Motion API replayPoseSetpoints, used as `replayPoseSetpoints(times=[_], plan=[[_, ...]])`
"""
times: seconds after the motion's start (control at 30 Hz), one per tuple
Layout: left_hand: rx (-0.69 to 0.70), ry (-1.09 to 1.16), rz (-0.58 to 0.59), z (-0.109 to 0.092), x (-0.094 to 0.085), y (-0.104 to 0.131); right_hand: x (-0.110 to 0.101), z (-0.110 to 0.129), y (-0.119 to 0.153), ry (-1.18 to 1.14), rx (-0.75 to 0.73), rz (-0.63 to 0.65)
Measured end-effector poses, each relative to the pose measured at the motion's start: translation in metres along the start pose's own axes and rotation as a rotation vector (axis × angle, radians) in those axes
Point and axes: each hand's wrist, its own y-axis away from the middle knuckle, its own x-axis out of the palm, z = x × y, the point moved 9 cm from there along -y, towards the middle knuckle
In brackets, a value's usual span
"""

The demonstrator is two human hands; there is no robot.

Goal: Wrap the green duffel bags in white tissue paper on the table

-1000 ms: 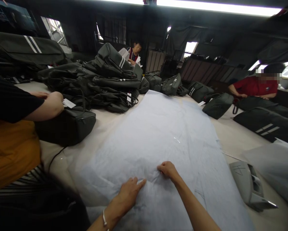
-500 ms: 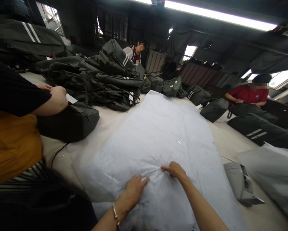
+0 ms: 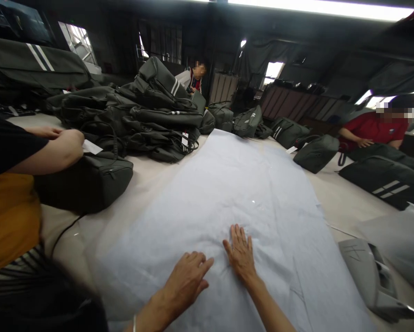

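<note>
A large sheet of thin white material lies over the table in front of me, with light wrinkles near my hands. My right hand rests palm down on it, fingers spread. To its left, my left hand hovers over or touches the sheet, fingers loosely bent and thumb apart, with nothing seen in it. The two hands do not touch each other.
Dark green bags are heaped at the back left. A co-worker's arm reaches over another bag at left. A grey tape dispenser sits at right, near more bags. Another person stands beyond them.
My right hand has gone from a pointing pinch at the sheet to lying flat with fingers spread. My left hand has turned slightly. The view has shifted a little.
</note>
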Motion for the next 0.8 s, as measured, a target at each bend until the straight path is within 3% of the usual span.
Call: replayPoseSetpoints(times=[0.1,0.3,0.57,0.63,0.7,0.77,0.8], plan=[[0.090,-0.094,-0.064,-0.006,-0.003,-0.033,-0.009,-0.024,-0.005,-0.016,0.027,-0.065],[0.136,-0.092,0.064,-0.008,0.029,-0.086,-0.005,-0.052,-0.023,0.071,-0.114,-0.135],[0.091,-0.088,-0.010,-0.034,0.031,-0.164,-0.025,-0.097,-0.109,0.056,-0.177,-0.096],[0.072,-0.094,0.008,-0.036,0.027,-0.167,-0.030,-0.102,-0.115,-0.035,-0.205,-0.061],[0.045,-0.115,0.051,-0.031,0.021,-0.153,-0.043,-0.108,-0.107,-0.180,-0.258,-0.064],[-0.022,-0.158,0.109,-0.015,0.015,-0.123,-0.069,-0.134,-0.094,-0.336,-0.220,-0.170],[-0.070,-0.183,0.129,-0.002,0.011,-0.104,-0.083,-0.161,-0.089,-0.409,-0.104,-0.254]])
